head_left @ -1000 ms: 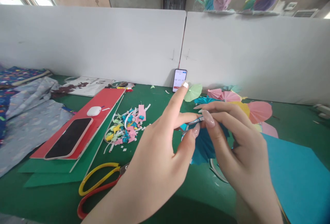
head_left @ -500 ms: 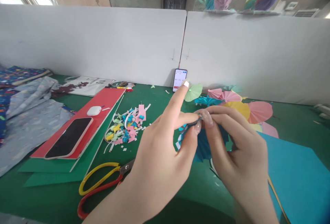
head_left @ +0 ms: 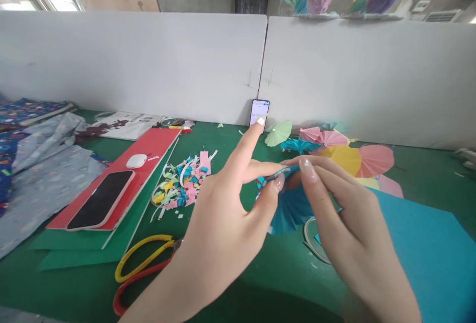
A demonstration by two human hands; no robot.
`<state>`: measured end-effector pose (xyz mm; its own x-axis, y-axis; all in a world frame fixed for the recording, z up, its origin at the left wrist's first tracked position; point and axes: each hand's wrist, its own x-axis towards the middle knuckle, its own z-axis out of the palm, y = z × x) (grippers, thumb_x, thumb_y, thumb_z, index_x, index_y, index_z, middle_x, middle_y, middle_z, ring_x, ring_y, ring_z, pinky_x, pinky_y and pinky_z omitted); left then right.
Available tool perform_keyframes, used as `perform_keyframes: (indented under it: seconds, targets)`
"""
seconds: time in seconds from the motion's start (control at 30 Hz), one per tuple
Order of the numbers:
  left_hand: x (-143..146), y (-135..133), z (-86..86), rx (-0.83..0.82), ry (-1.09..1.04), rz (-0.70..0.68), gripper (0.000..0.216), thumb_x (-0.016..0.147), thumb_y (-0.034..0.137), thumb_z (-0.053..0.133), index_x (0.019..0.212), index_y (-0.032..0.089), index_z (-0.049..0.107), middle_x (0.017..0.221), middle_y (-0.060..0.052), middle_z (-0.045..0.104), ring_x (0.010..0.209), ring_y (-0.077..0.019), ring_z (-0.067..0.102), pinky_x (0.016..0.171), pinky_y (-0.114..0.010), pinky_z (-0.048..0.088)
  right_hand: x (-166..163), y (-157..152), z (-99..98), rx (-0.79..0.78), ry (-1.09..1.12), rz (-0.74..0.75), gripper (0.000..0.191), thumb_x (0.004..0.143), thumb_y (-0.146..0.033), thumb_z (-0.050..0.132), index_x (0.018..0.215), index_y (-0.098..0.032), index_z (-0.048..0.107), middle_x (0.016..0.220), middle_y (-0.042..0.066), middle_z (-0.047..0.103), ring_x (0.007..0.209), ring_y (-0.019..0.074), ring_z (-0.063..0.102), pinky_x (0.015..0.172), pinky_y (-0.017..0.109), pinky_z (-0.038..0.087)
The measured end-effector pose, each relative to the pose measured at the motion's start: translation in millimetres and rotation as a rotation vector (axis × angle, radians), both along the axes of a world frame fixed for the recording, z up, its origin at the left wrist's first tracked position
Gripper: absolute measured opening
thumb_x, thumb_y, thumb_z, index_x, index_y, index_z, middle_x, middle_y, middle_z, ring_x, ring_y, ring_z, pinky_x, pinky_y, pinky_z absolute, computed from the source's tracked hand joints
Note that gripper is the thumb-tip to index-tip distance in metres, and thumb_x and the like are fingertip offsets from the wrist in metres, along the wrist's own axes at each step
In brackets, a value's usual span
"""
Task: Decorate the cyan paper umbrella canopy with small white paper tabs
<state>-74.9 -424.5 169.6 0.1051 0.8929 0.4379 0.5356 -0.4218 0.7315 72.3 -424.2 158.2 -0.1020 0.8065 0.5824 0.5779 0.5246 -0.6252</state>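
My left hand (head_left: pixel 219 224) pinches a blue pleated paper (head_left: pixel 292 211) near its upper edge between thumb and bent finger, with the index finger stretched out and up. The thumb and fingers of my right hand (head_left: pixel 349 219) grip the same paper's top edge from the right. Below the fingers the pleats fan out downward. A greyish strip shows at the left fingertips; its kind is unclear. Left of my wrist lie scissors (head_left: pixel 148 259) with one yellow and one red handle, their blades hidden under the hand. A pale ring (head_left: pixel 307 236) lies under my right hand.
Small paper parasols, among them a light green one (head_left: pixel 278 133) and a pink one (head_left: pixel 376 160), lie behind my hands. Blue sheets (head_left: pixel 420 243) are at right, paper scraps (head_left: pixel 186 179) at left. A phone (head_left: pixel 102 201) rests on red card; another phone (head_left: pixel 259 107) leans on the white partition (head_left: pixel 148 65).
My right thumb has shifted slightly right and up along the paper edge, and the hands are a bit farther apart. The left index finger has dropped left, and more of the blue pleats shows.
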Motion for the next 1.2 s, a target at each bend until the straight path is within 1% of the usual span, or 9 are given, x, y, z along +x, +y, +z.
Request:
perform_keyframes:
  seconds: [0.1,0.2,0.5,0.63,0.8,0.97,1.07,1.13,1.2]
  targets:
    - [-1,0,1.7,-0.031,0.002,-0.018,0.062,0.085,0.024,0.055,0.141,0.029,0.028,0.142,0.000,0.041,0.112,-0.0253,0.057,0.066,-0.021,0.059,4,-2,0.3,0.097,0.022,-0.116,0.020,0.093,-0.025,0.045,0.078,-0.021,0.058,0.086,0.002,0.064,0.080,0.0143,0.059,0.064,0.023,0.045]
    - [-2,0,2.8,-0.049,-0.018,-0.050,0.061,0.086,0.024,0.055,0.140,0.031,0.029,0.140,0.000,0.044,0.112,-0.0252,0.058,0.066,-0.021,0.059,8,-2,0.7,0.127,0.029,-0.184,0.008,0.087,-0.029,0.056,0.092,-0.024,0.060,0.088,-0.001,0.066,0.081,0.0136,0.062,0.064,0.022,0.047]
    - [0,-2,3.0,-0.087,0.003,-0.090,0.062,0.087,0.027,0.054,0.142,0.032,0.026,0.147,0.002,0.029,0.101,-0.0195,0.064,0.068,-0.019,0.058,6,12,1.8,0.129,0.127,0.001,0.007,0.078,-0.018,0.068,0.072,-0.021,0.066,0.075,-0.001,0.069,0.075,0.0142,0.065,0.068,0.023,0.053]
    - [-3,-2,2.2,-0.092,-0.005,-0.097,0.062,0.087,0.030,0.054,0.141,0.035,0.024,0.149,0.004,0.025,0.101,-0.0198,0.064,0.061,-0.017,0.058,10,10,2.8,0.045,0.137,-0.015,0.015,0.087,-0.024,0.056,0.078,-0.023,0.068,0.080,-0.001,0.072,0.080,0.0149,0.067,0.066,0.022,0.053]
    - [-7,1,5.7,-0.118,-0.006,-0.081,0.060,0.087,0.032,0.054,0.140,0.033,0.028,0.147,0.003,0.031,0.111,-0.0217,0.058,0.079,-0.021,0.056,17,7,4.9,-0.023,0.036,0.019,0.017,0.087,-0.031,0.056,0.088,-0.025,0.072,0.083,-0.001,0.075,0.076,0.0149,0.069,0.059,0.018,0.054]
    - [-8,8,4.3,-0.064,-0.005,-0.068,0.057,0.088,0.031,0.053,0.139,0.031,0.027,0.113,0.000,0.065,0.097,-0.0163,0.062,0.073,-0.021,0.053,17,11,2.2,-0.040,0.007,-0.015,0.011,0.082,-0.025,0.061,0.083,-0.023,0.072,0.070,-0.002,0.073,0.056,0.0127,0.065,0.046,0.018,0.050]
    - [-11,11,6.4,0.100,-0.090,0.035,0.018,0.091,0.031,0.048,0.106,0.025,0.056,0.094,0.001,0.064,0.087,-0.0128,0.059,0.074,-0.021,0.048,15,14,1.2,-0.106,-0.027,-0.056,0.013,0.085,-0.024,0.058,0.084,-0.022,0.070,0.071,-0.001,0.072,0.056,0.0114,0.062,0.046,0.017,0.046]
    - [-13,11,9.9,0.099,-0.184,-0.021,0.028,0.095,0.031,0.038,0.074,0.022,0.054,0.073,0.002,0.057,0.071,-0.0098,0.054,0.067,-0.020,0.045,13,14,0.8,-0.152,-0.036,-0.053,0.012,0.086,-0.026,0.057,0.088,-0.023,0.068,0.069,-0.002,0.070,0.052,0.0098,0.057,0.044,0.016,0.043]
    - [-14,10,13.2,-0.022,-0.235,-0.157,0.039,0.097,0.031,0.030,0.063,0.020,0.045,0.061,0.003,0.045,0.058,-0.0090,0.046,0.058,-0.020,0.042,10,14,0.1,-0.188,-0.020,-0.017,0.013,0.087,-0.028,0.055,0.096,-0.025,0.063,0.063,-0.004,0.067,0.046,0.0094,0.051,0.040,0.017,0.038]
